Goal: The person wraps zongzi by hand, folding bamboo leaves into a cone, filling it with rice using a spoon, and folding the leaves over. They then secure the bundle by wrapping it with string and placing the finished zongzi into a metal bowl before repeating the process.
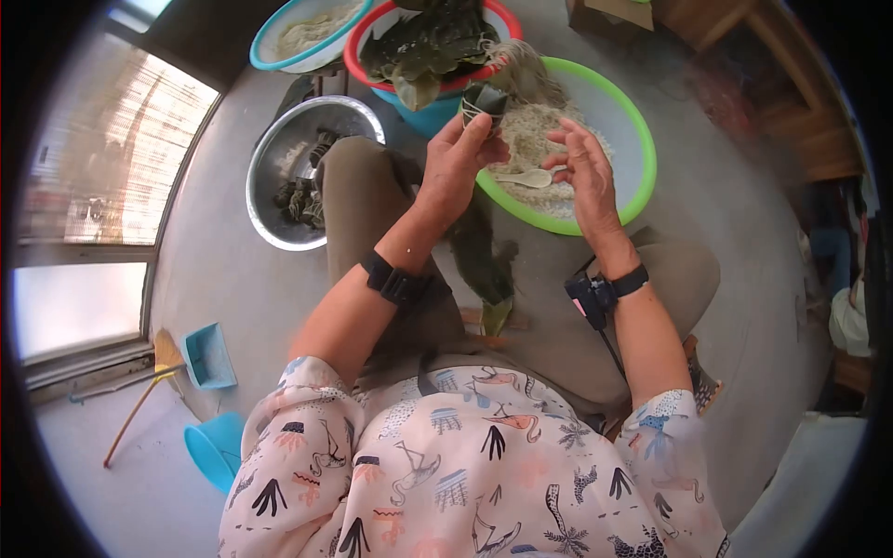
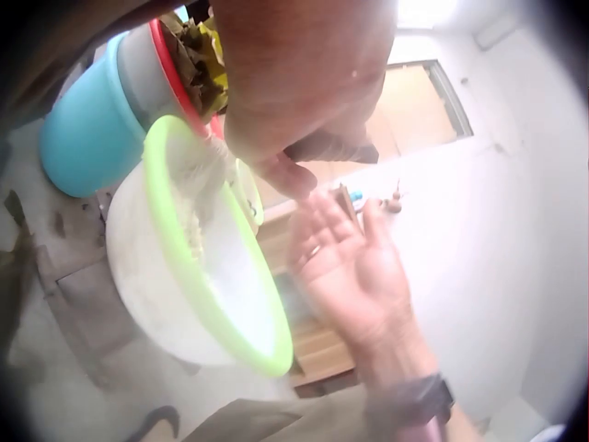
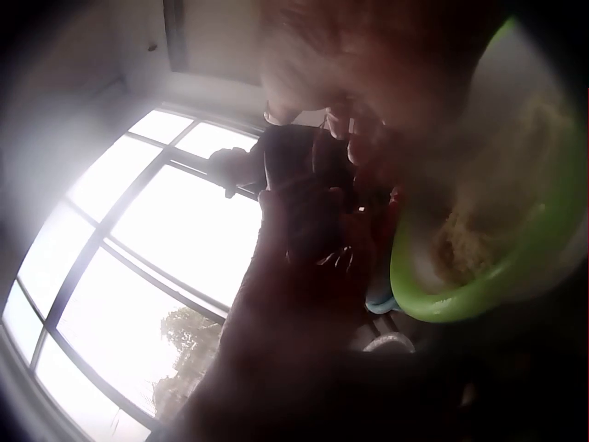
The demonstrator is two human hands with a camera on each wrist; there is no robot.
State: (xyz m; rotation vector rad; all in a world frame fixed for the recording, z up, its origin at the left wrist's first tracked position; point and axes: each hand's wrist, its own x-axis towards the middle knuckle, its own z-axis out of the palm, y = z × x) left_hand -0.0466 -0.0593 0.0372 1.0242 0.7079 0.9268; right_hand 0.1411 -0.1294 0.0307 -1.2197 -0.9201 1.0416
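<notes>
My left hand (image 1: 451,172) grips a leaf-wrapped rice dumpling (image 1: 485,100), dark green and bound with pale string. To its right, my right hand (image 1: 586,172) hovers over the green-rimmed basin (image 1: 648,153), fingers loosely bent. The left wrist view shows the palm of that right hand (image 2: 354,276) with fingers spread, just below the dumpling (image 2: 331,147). In the basin lie white rice (image 1: 530,139) and a pale spoon (image 1: 526,179). A bundle of strings (image 1: 532,73) hangs over its far side. The right wrist view is dark, with the dumpling (image 3: 299,175) in shadow.
A red-rimmed basin (image 1: 351,58) full of dark leaves stands at the back. Left of it is a blue-rimmed basin (image 1: 256,51). A steel basin (image 1: 259,209) holds several tied dumplings (image 1: 302,200). Leaves (image 1: 479,256) hang between the knees. A blue dustpan (image 1: 209,358) stands at left.
</notes>
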